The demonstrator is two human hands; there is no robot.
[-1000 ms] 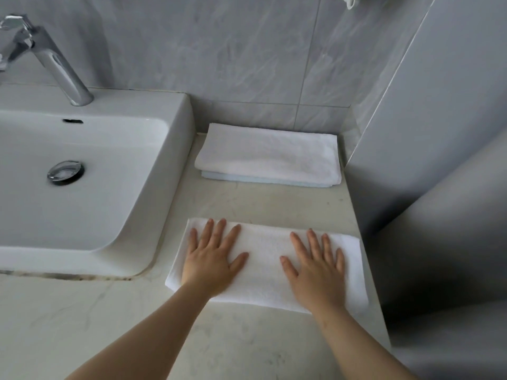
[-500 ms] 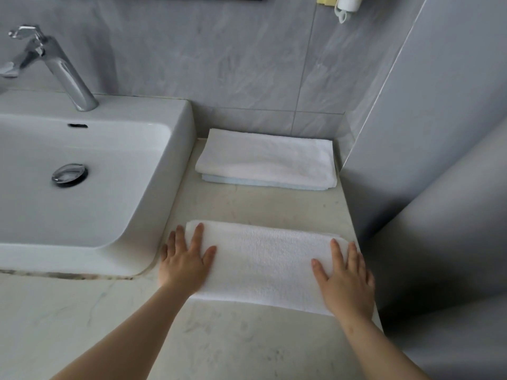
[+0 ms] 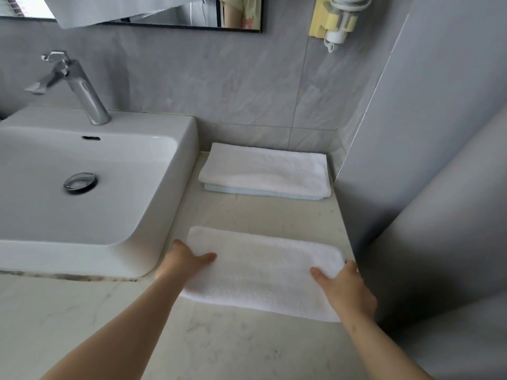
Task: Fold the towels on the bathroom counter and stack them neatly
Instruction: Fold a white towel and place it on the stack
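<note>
Towel (image 3: 263, 270), long axis left-right, pinched at each end by left hand (image 3: 181, 263) and right hand (image 3: 348, 289); stack (image 3: 266, 171) lies beyond.

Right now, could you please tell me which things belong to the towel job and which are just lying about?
Job: near towel, gripped by left hand and right hand; towel stack by the wall; counter.
Lying about: sink, tap, mirror, yellow wall holder.
</note>
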